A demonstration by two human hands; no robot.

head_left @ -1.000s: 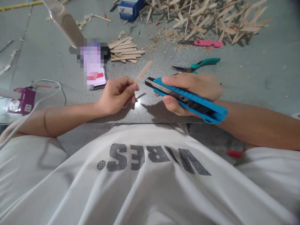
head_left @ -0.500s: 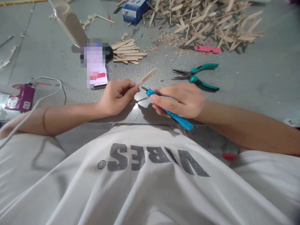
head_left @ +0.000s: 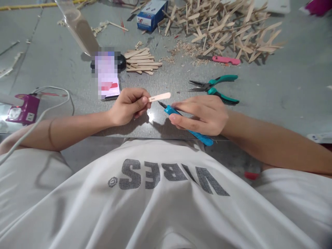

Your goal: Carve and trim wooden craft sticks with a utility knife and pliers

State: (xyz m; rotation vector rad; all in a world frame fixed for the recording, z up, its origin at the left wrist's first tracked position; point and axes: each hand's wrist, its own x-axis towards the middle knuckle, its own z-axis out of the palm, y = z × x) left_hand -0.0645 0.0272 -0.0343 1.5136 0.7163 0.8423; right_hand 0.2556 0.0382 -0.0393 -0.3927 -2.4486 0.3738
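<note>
My left hand (head_left: 129,105) pinches one end of a flat wooden stick (head_left: 160,97), which points right and lies almost level above the grey table (head_left: 272,93). My right hand (head_left: 202,114) is closed round a blue utility knife (head_left: 190,126). Its dark blade tip sits just under the stick's free end, close to it; I cannot tell whether they touch. Both forearms rest at the table's near edge.
A phone (head_left: 110,81) lies left of centre, with a small pile of wooden sticks (head_left: 141,62) behind it. Teal pliers (head_left: 215,88) and a pink knife (head_left: 224,60) lie to the right. A large heap of joined sticks (head_left: 223,26), shavings and a blue box (head_left: 151,14) fill the back. A purple socket block (head_left: 22,110) with a white cable sits far left.
My right hand turned the knife from lying flat in the palm to a cutting grip and brought its tip to the stick. The left hand lowered the stick from slanting up to nearly level.
</note>
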